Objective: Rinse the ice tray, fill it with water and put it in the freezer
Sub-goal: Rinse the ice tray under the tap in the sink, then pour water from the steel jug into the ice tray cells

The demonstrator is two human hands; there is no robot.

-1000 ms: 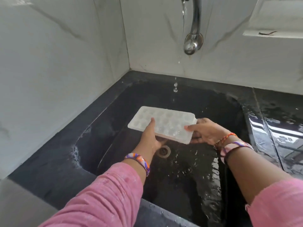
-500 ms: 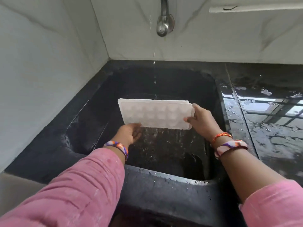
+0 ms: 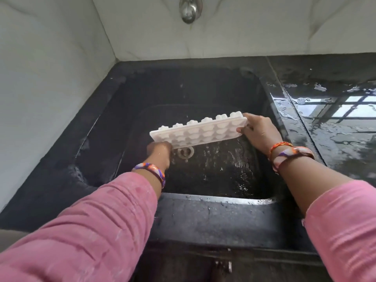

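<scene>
My right hand (image 3: 259, 133) has a pinching grip on the right end of the ice tray (image 3: 198, 131), thumb on the near face and fingers behind it. My left hand (image 3: 159, 152) holds the tray's lower left corner from below; I cannot tell how its fingers lie, since the tray hides them. The white tray hangs over the sink (image 3: 213, 212), tipped up on edge with its right end higher, the bumps of its cups showing along the top edge. Below it, the drain (image 3: 185, 152) sits in the wet black basin, just right of my left hand. The tap (image 3: 189, 9) hangs from the pale wall above. On my right, the dark worktop (image 3: 335, 123) is wet and shiny. Both wrists wear bangles, with pink sleeves behind them.
</scene>
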